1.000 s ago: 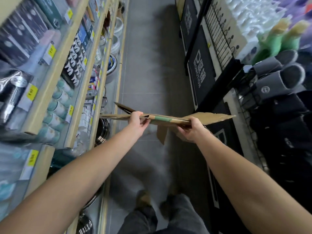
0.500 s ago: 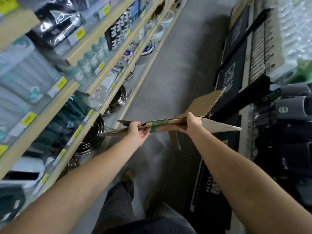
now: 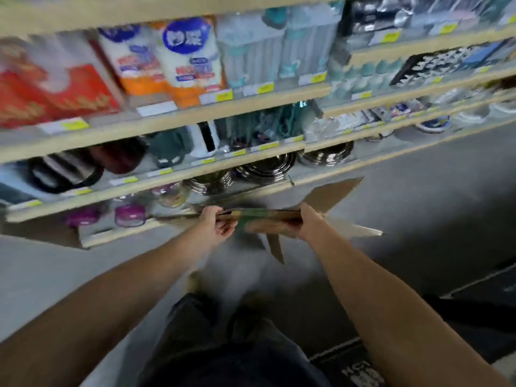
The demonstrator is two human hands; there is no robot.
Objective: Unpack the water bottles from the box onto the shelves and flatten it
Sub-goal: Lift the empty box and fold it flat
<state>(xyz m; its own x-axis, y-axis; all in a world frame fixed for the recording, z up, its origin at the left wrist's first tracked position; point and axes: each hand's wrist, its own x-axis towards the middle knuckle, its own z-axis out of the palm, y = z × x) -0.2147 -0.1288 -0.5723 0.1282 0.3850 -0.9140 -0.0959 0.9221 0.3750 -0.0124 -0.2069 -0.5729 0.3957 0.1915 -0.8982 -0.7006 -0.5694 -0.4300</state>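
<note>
Cardboard box (image 3: 272,219), already pressed flat, hangs edge-on and roughly level just in front of the shelves (image 3: 178,118), at the height of their lowest board. We hold it at both ends. Our left hand (image 3: 216,226) grips the left end with the fingers curled underneath and the thumb over the top; our right hand (image 3: 310,222) is clamped round the right end, knuckles toward us. Three loose flaps stick out past the right hand: one rises away toward the shelves, a paler one points out along the aisle, and a narrow one dangles below the box. On the shelves directly behind the box stand stacks of steel bowls (image 3: 262,171), with purple-lidded containers (image 3: 129,215) further left on the lowest board. Higher up, blurred, are red and orange packs (image 3: 173,60), and to their right a row of teal-capped bottles (image 3: 363,78). The grey floor (image 3: 418,208) runs along the foot of the shelves.
</note>
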